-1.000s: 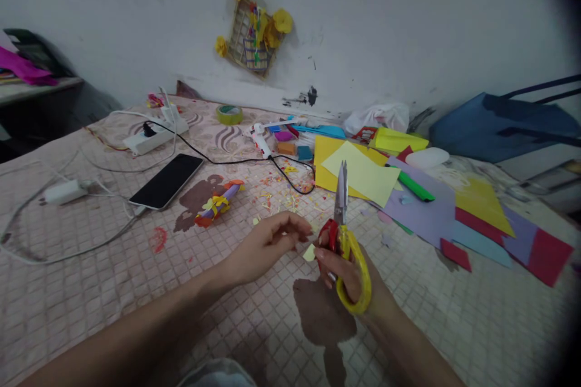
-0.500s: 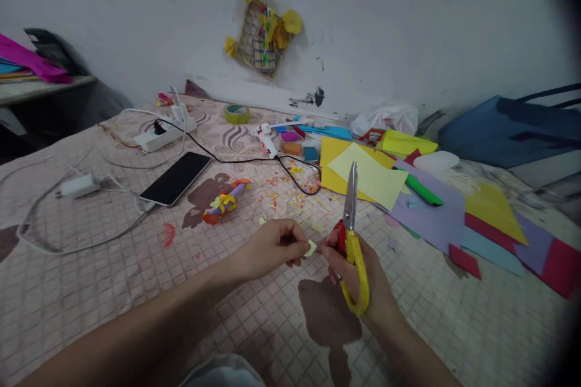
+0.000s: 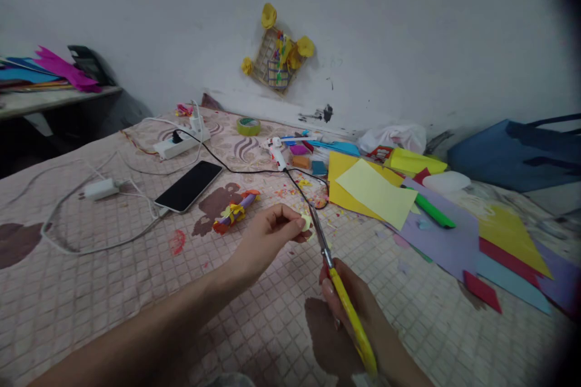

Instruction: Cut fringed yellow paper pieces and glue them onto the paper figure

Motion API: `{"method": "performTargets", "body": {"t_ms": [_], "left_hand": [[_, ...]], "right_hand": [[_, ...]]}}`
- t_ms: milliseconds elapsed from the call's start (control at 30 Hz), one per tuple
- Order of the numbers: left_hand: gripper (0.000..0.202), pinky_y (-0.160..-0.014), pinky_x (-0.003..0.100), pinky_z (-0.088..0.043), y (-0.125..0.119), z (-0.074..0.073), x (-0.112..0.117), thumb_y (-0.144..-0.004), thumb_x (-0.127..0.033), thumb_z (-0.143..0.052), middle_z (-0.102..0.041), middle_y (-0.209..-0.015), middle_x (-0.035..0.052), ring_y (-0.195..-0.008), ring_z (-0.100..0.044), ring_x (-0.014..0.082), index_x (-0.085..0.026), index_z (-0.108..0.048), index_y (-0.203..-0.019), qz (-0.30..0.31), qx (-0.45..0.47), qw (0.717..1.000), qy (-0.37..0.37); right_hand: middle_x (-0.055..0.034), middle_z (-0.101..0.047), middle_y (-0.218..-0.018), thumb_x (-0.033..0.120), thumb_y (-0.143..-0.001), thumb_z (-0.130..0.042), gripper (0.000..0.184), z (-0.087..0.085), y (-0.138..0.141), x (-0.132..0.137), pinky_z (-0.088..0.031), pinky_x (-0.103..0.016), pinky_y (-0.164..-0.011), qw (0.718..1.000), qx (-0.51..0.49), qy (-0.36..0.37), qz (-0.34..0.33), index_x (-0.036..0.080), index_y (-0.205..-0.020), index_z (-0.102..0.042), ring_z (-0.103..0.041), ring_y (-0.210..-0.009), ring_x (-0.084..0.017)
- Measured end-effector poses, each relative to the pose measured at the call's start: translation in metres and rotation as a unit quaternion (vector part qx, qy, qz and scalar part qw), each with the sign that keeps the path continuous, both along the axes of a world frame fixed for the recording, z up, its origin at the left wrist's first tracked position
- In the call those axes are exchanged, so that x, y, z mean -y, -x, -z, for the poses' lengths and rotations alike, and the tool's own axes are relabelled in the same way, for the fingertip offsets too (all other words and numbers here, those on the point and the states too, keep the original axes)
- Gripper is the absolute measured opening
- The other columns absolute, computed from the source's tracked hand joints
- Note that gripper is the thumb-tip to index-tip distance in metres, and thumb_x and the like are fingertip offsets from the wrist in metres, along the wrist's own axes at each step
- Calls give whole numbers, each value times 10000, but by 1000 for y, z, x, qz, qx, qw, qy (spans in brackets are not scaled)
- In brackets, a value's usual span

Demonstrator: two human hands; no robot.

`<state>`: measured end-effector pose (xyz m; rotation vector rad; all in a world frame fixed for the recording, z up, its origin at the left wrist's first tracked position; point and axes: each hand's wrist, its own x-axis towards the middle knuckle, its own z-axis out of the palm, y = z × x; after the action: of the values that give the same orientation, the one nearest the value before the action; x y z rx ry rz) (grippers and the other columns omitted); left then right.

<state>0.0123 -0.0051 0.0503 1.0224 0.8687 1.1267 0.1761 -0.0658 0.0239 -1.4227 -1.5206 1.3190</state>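
Between thumb and fingers, my left hand (image 3: 276, 231) pinches a small pale-yellow paper piece (image 3: 307, 222). My right hand (image 3: 351, 296) is wrapped round a pair of scissors (image 3: 324, 248) with yellow handles, its blades pointing up and away from me. The blade tips are close beside the paper piece; whether they touch it I cannot tell. Small paper scraps (image 3: 303, 182) lie scattered behind the hands. Left of my left hand rests a purple paper roll (image 3: 236, 211) with yellow and orange bits on it.
A white glue gun (image 3: 276, 154) with a black cord lies behind the scraps. Further left are a phone (image 3: 189, 186) on a cable and a power strip (image 3: 181, 144). Coloured sheets (image 3: 376, 190) and a green roll (image 3: 429, 207) spread to the right. Green tape (image 3: 248, 126) sits at the back.
The scissors have swung from upright to leaning left, their blades now near the paper piece. My left hand has lifted the paper slightly farther from me. The whole view has shifted a little.
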Motion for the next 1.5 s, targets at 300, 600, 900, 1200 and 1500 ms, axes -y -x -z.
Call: {"method": "performTargets", "body": {"t_ms": [300,600,900,1200,1500], "left_hand": [[130,-623,210,-458,1,-1,0,-778,-222,-641,-637,-670,-3,-621,-589,86,-132,-557,-736,-17,14,1000,2],[131,-630,212,-457,0,1,-1,-768,-225,-648,-625,-645,-19,-606,-575,79,-136,-563,-724,-20,17,1000,1],[129,-647,228,-463,0,-1,0,-768,-225,-643,-621,-664,-13,-615,-576,85,-139,-558,-722,-20,12,1000,-1],[135,-657,237,-466,1,1,-1,-773,-244,-640,-629,-681,-6,-630,-584,92,-143,-559,-738,-17,5,1000,-7],[149,-648,239,-460,1,1,-1,-769,-258,-644,-631,-672,-4,-625,-582,97,-142,-558,-732,-20,3,1000,-9]], "right_hand": [[53,-429,-503,497,-739,-505,305,-7,2,0,-294,-212,-424,1000,22,20,-6,215,-652,-425,-367,-453,-99],[58,-432,-519,451,-731,-521,262,-5,1,1,-289,-202,-398,1000,17,24,0,217,-661,-427,-359,-443,-93],[55,-443,-496,423,-757,-513,256,0,-1,-1,-281,-213,-424,1000,7,-4,-15,216,-645,-412,-355,-443,-93],[57,-412,-531,432,-718,-538,253,-2,0,0,-286,-203,-382,999,-5,38,10,220,-646,-420,-355,-442,-94],[50,-437,-544,395,-740,-545,234,0,-1,1,-301,-202,-381,1000,14,17,9,218,-645,-425,-373,-446,-96]]}}
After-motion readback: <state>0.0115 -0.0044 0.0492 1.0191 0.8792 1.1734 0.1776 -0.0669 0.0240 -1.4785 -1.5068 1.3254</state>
